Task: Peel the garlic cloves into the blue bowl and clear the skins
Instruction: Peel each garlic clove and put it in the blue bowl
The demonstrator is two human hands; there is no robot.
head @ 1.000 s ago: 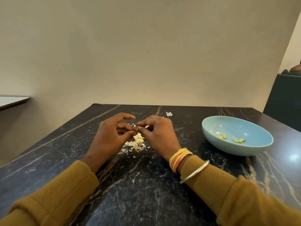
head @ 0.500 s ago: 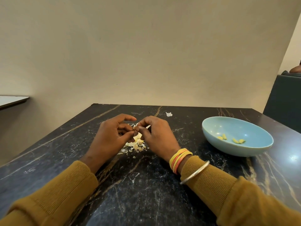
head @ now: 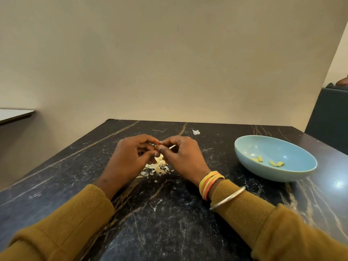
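Two hands meet fingertip to fingertip: the left hand [head: 130, 159] and right hand [head: 181, 159] both pinch a small garlic clove [head: 172, 147], mostly hidden, just above a pile of skins [head: 158, 167] on the dark table [head: 169, 223]. Well to the right, the blue bowl [head: 293, 147] holds four peeled cloves [head: 259, 159]; one stray skin [head: 195, 132] lies beyond the hands.

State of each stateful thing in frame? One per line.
left hand: fingers pinch the garlic clove.
right hand: fingers pinch the same clove.
garlic clove: mostly hidden between fingertips.
blue bowl: upright, holds four peeled cloves.
skin pile: loose on table, under the hands.
stray skin: alone near far edge.
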